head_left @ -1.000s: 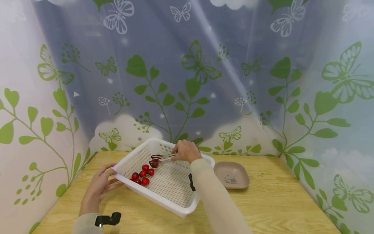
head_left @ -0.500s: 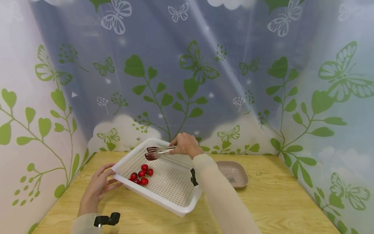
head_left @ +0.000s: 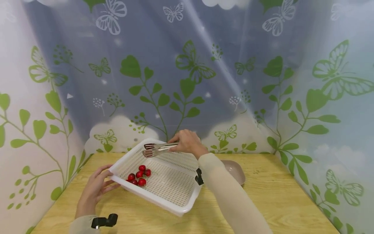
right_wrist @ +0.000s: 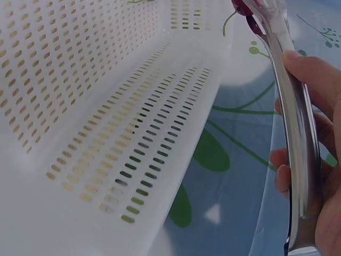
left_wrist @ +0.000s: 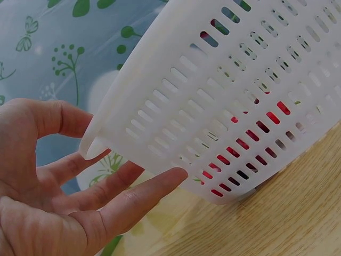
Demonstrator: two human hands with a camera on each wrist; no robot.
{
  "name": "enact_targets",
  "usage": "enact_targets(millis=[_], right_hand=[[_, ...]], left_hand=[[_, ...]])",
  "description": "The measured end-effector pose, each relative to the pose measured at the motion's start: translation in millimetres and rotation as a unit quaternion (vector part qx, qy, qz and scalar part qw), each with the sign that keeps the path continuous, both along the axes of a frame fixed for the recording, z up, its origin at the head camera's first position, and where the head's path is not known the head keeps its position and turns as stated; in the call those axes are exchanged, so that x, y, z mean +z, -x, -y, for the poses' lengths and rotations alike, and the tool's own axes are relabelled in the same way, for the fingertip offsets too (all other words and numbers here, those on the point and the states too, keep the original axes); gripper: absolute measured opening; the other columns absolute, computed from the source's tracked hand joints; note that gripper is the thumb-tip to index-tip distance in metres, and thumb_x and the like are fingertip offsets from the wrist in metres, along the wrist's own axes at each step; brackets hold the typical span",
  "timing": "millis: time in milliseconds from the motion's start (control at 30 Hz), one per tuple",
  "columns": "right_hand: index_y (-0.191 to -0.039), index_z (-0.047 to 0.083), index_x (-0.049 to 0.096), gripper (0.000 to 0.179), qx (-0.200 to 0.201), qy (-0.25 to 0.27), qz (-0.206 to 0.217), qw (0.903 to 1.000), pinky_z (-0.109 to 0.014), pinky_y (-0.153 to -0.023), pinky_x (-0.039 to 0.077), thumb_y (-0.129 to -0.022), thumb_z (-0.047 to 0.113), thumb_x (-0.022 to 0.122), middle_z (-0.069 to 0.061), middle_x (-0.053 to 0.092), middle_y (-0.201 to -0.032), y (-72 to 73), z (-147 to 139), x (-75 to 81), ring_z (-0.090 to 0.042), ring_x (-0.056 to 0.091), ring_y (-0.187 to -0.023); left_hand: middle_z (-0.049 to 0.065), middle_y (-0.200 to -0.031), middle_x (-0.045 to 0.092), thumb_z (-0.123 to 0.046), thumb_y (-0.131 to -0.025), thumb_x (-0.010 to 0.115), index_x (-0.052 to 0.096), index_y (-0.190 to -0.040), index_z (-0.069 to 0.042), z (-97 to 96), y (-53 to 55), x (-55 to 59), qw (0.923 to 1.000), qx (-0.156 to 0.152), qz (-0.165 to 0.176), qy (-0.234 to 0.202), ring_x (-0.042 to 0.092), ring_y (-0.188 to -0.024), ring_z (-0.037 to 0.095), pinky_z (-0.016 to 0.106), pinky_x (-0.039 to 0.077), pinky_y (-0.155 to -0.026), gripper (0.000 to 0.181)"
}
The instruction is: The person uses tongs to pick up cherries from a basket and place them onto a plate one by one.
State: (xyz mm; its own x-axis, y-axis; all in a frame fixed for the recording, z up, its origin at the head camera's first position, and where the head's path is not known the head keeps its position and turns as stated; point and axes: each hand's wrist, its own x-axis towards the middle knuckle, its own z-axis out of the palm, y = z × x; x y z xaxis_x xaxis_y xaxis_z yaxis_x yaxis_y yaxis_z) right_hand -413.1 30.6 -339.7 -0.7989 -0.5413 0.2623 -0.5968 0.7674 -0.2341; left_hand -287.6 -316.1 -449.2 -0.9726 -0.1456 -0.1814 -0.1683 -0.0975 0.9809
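My left hand [head_left: 94,188] grips the left corner of a white plastic basket [head_left: 157,198], fingers at the rim and thumb against the outer wall in the left wrist view. Several red cherries [head_left: 142,182] lie in the basket's left part. My right hand [head_left: 188,143] holds metal tongs [head_left: 165,148] above the basket's far side. In the right wrist view a cherry [right_wrist: 242,6] with a green stem shows at the tongs' tips, partly cut off by the frame edge. In the head view the tips look dark red and the cherry is hard to make out.
A beige square bowl [head_left: 238,172] stands on the wooden table [head_left: 280,201] right of the basket, partly hidden by my right sleeve [head_left: 230,191]. A patterned curtain [head_left: 163,65] with leaves and butterflies rises behind the table and along both sides.
My right hand and the tongs have risen away from the basket floor. My right forearm now covers more of the bowl. My left hand keeps its hold on the basket corner.
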Motion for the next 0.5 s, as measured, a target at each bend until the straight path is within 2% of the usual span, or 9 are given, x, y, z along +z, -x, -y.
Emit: enact_targets(millis=[133, 400, 500], right_hand=[[-0.108, 0.032, 0.082, 0.029, 0.009, 0.003, -0.012, 0.9999, -0.020, -0.046, 0.028, -0.082, 0.044, 0.085, 0.004, 0.079, -0.115, -4.3, -8.3, 2.8, -0.008, 0.048, -0.062], [-0.107, 0.030, 0.082, 0.030, 0.006, 0.013, -0.031, 0.9994, -0.020, -0.050, 0.036, -0.080, 0.042, 0.087, 0.000, 0.077, -0.121, -10.2, -22.7, 5.2, -0.015, 0.068, -0.086], [-0.107, 0.029, 0.082, 0.030, 0.007, 0.019, -0.033, 0.9992, -0.019, -0.047, 0.033, -0.080, 0.041, 0.087, -0.001, 0.077, -0.120, -11.2, -25.4, 4.6, -0.016, 0.068, -0.085]], left_hand=[[0.010, -0.135, 0.044, -0.014, -0.104, 0.049, 0.035, -0.153, -0.012, 1.7, 0.8, -0.7, 1.0000, -0.004, 0.001, -0.006, 0.071, -0.093, 0.015, 0.039, 0.066, -0.092, 0.051], [0.009, -0.134, 0.043, -0.014, -0.105, 0.048, 0.035, -0.153, -0.013, 2.2, 1.8, -2.2, 0.9999, -0.009, 0.000, -0.008, 0.071, -0.093, 0.014, 0.040, 0.066, -0.094, 0.050], [0.008, -0.132, 0.044, -0.014, -0.104, 0.048, 0.035, -0.152, -0.013, 2.4, 1.3, -2.1, 0.9999, -0.009, -0.002, -0.009, 0.070, -0.093, 0.013, 0.039, 0.066, -0.093, 0.050]])
